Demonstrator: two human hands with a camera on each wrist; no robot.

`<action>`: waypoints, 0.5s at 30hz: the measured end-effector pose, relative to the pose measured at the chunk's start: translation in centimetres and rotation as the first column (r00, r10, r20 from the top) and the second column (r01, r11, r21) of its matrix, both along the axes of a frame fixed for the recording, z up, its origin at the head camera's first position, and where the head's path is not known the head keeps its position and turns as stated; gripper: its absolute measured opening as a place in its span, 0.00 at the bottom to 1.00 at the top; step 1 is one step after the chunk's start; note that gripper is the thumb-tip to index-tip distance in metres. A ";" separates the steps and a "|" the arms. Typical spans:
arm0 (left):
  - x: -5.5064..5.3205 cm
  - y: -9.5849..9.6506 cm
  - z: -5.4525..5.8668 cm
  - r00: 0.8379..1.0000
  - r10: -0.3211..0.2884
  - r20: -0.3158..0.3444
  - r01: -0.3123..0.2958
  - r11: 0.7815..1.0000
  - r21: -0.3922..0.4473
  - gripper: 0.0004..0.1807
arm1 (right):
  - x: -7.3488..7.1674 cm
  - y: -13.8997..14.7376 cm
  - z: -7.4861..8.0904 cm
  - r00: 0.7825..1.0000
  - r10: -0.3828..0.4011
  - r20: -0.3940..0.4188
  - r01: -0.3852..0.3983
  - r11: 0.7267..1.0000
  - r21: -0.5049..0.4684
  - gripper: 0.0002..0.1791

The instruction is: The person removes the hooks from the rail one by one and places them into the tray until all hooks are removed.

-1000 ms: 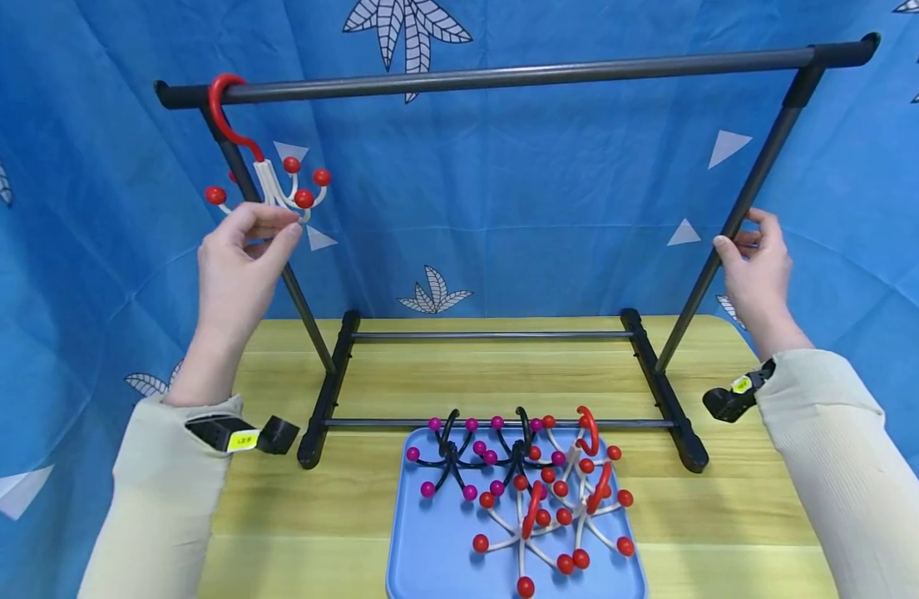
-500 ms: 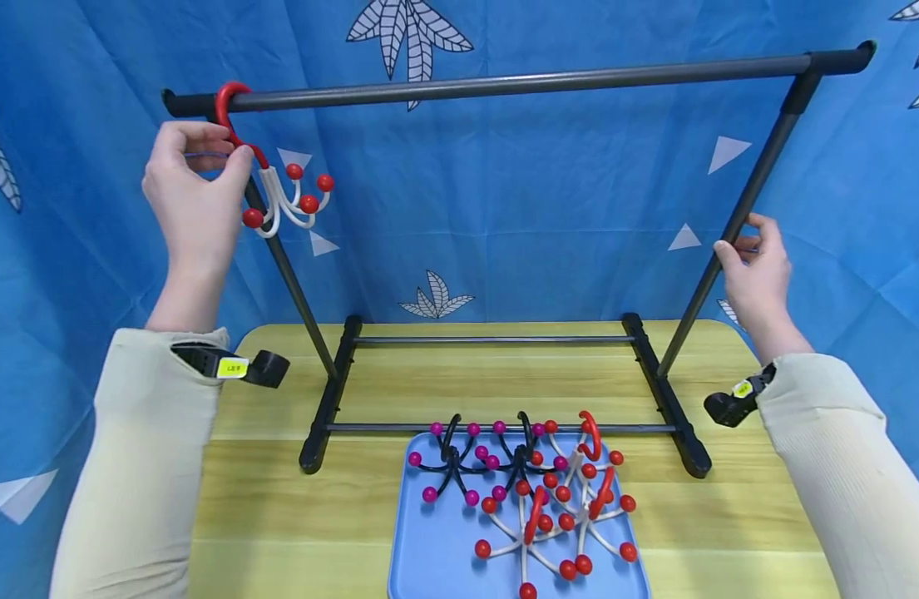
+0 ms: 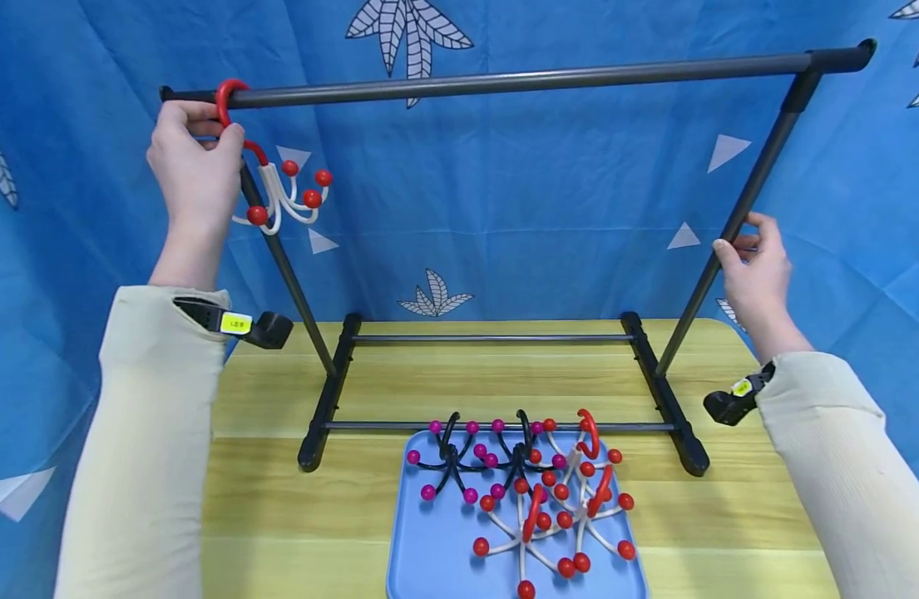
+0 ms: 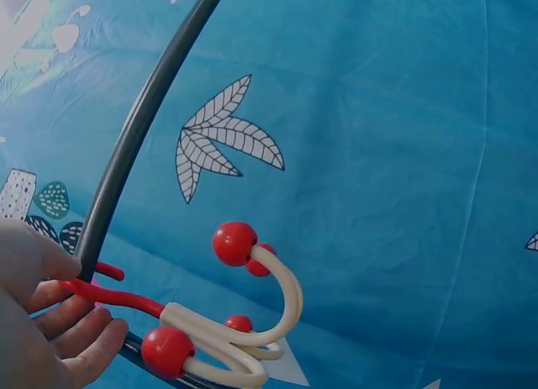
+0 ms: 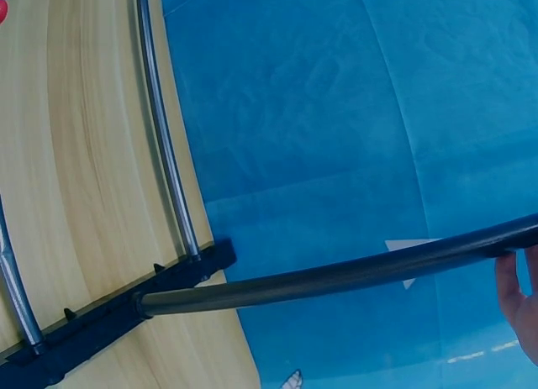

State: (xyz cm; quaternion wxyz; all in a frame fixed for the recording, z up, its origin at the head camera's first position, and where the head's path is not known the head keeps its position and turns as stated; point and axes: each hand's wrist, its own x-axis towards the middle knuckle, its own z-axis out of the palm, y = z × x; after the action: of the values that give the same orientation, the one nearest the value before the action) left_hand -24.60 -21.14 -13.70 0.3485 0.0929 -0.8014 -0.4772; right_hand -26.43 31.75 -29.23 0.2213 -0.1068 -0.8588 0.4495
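A hanger with a red hook and curved white arms tipped with red balls (image 3: 270, 181) hangs from the top bar of a dark clothes rack (image 3: 504, 81), near its left end. My left hand (image 3: 197, 170) pinches the hanger's red hook (image 4: 126, 299) just below the bar, thumb in front. In the left wrist view, the other fingers (image 4: 88, 347) extend beneath the hook. On the far side, my right hand (image 3: 758, 266) holds the rack's right post (image 5: 353, 277) between thumb and fingers. Only part of that hand shows in the right wrist view.
On the wooden table (image 3: 279, 499), a blue tray (image 3: 429, 557) stands at the rack's front. It holds black hangers with magenta balls (image 3: 450, 453) and more white ones with red hooks (image 3: 523, 532). A blue patterned curtain (image 3: 579, 208) hangs behind the rack.
My left hand has moved up from the hanger's white arms to its red hook, then slightly higher. The hanger has turned a little on the bar. My right hand has stayed on the post.
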 end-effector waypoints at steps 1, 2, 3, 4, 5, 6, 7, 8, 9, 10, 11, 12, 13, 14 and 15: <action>-0.1 -0.1 0.1 1.000 0.002 0.000 -0.002 1.000 0.006 0.17 | 0.0 0.0 0.0 1.000 0.001 0.001 -0.001 1.000 -0.002 0.28; -0.2 -0.1 0.1 1.000 0.003 0.000 -0.003 1.000 0.015 0.16 | -0.1 -0.1 0.0 1.000 0.003 0.001 -0.003 1.000 -0.004 0.28; -0.3 -0.2 0.2 1.000 0.002 0.001 -0.002 1.000 0.025 0.16 | -0.1 -0.1 0.0 1.000 0.003 0.001 -0.003 1.000 -0.004 0.28; -0.4 -0.2 0.2 1.000 -0.002 -0.001 0.002 0.999 0.039 0.15 | -0.1 -0.2 0.0 1.000 0.001 0.001 -0.001 1.000 -0.003 0.28; -0.4 -0.2 0.3 1.000 -0.007 -0.004 0.008 0.998 0.055 0.15 | -0.2 -0.2 0.1 1.000 0.000 -0.001 0.000 1.000 -0.002 0.28; -0.4 -0.3 0.3 1.000 -0.015 -0.008 0.015 0.997 0.075 0.16 | -0.2 -0.2 0.1 1.000 0.000 -0.002 0.000 1.000 -0.002 0.28; -0.4 -0.3 0.3 1.000 -0.022 -0.013 0.023 0.996 0.091 0.16 | -0.2 -0.2 0.1 1.000 0.000 -0.004 0.000 1.000 -0.001 0.28; -0.4 -0.3 0.3 0.999 -0.030 -0.020 0.032 0.994 0.108 0.16 | -0.2 -0.2 0.1 1.000 0.000 -0.005 0.000 1.000 0.001 0.28; -0.4 -0.3 0.3 0.999 -0.039 -0.027 0.042 0.991 0.125 0.16 | -0.2 -0.2 0.1 1.000 -0.001 -0.005 0.001 1.000 0.001 0.28; -0.4 -0.3 0.3 0.998 -0.050 -0.038 0.055 0.988 0.144 0.16 | -0.2 -0.2 0.1 1.000 -0.001 -0.005 0.001 1.000 0.001 0.28; -0.3 -0.3 0.3 0.997 -0.059 -0.050 0.066 0.985 0.157 0.16 | -0.2 -0.2 0.0 1.000 0.000 -0.006 0.000 1.000 0.000 0.28; -0.3 -0.3 0.2 0.996 -0.065 -0.060 0.074 0.983 0.169 0.15 | -0.2 -0.2 0.0 1.000 0.000 -0.006 0.000 1.000 -0.002 0.28; -0.3 -0.3 0.2 0.995 -0.068 -0.071 0.079 0.982 0.171 0.15 | -0.2 -0.1 -0.1 1.000 -0.001 -0.006 0.000 1.000 -0.004 0.28; -0.3 -0.3 0.1 0.993 -0.075 -0.086 0.090 0.978 0.186 0.15 | -0.3 -0.1 -0.1 1.000 -0.001 -0.006 0.001 1.000 -0.007 0.28; -0.2 -0.3 0.1 0.992 -0.081 -0.101 0.100 0.976 0.195 0.15 | -0.3 -0.1 -0.2 1.000 -0.004 -0.007 0.004 1.000 -0.008 0.28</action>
State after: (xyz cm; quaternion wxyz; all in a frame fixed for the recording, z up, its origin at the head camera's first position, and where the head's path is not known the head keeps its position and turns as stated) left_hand -24.82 -21.42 -13.64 0.3521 0.0685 -0.7358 -0.5743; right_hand -26.70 31.66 -29.39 0.2249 -0.1076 -0.8559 0.4531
